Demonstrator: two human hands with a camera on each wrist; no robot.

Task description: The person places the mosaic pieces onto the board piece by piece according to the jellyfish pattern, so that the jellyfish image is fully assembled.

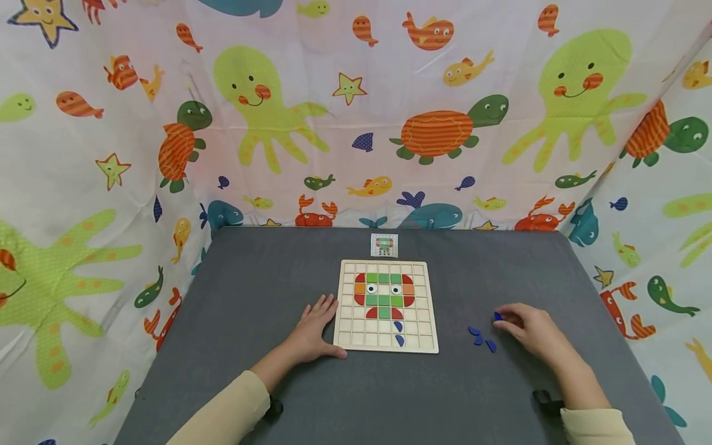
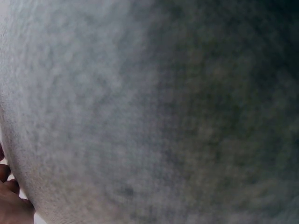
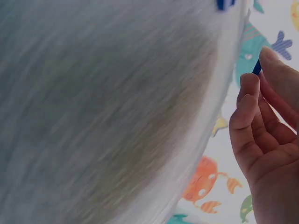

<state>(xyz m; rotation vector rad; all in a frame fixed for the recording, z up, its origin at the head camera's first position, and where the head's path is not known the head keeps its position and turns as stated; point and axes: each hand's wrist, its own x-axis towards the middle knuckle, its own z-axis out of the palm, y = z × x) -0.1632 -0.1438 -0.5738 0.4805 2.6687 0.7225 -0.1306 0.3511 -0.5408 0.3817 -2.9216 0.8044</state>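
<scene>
A square wooden grid board [image 1: 384, 345] lies on the grey table, with red, green and orange pieces and two eye pieces forming a figure. Two blue half-round pieces [image 1: 399, 340] sit in its lower squares. My left hand [image 1: 313, 332] rests against the board's left edge, fingers stretched and thumb by the front left corner. To the right of the board, my right hand [image 1: 531, 330] pinches a blue piece [image 1: 497, 316] between thumb and index finger. The right wrist view shows that pinched piece [image 3: 257, 67] edge-on. Several loose blue pieces [image 1: 478, 340] lie just left of this hand.
A small picture card [image 1: 384, 245] with a similar figure lies behind the board. The grey table [image 1: 267, 266] ends at a curtain [image 1: 334, 154] printed with sea animals. Only cloth and some fingers show in the left wrist view.
</scene>
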